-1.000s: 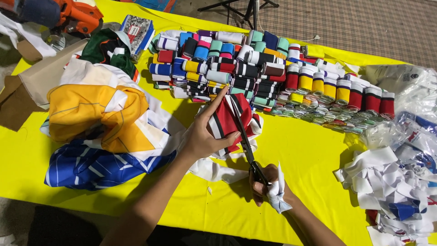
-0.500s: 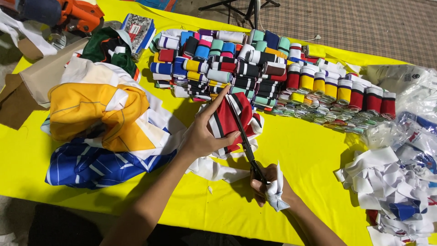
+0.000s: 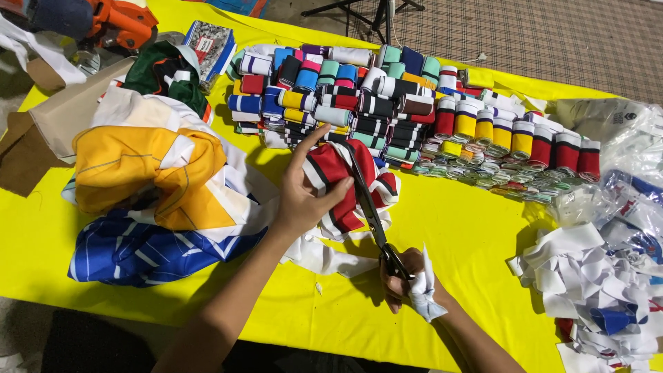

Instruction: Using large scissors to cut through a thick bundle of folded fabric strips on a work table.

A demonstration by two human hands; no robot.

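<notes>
Apparently the cutting is mid-way: the left hand (image 3: 304, 200) pins the red striped cloth (image 3: 345, 183) on the yellow table (image 3: 469, 228). The right hand (image 3: 407, 280) grips scissors (image 3: 369, 204) partway across it; many folded strips (image 3: 387, 97) already lie stacked beyond, with uncut fabric (image 3: 145, 179) left.

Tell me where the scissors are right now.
Head view, centre: the scissors are in the right hand, blades across the red striped cloth that the left hand holds down.

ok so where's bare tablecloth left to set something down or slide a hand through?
Free: the yellow tablecloth between the scissors and the white scrap pile, below the rolled fabric bands; also the near-left strip under the blue striped cloth. Crowded: the far edge, the left cloth heap, the right bags.
</notes>
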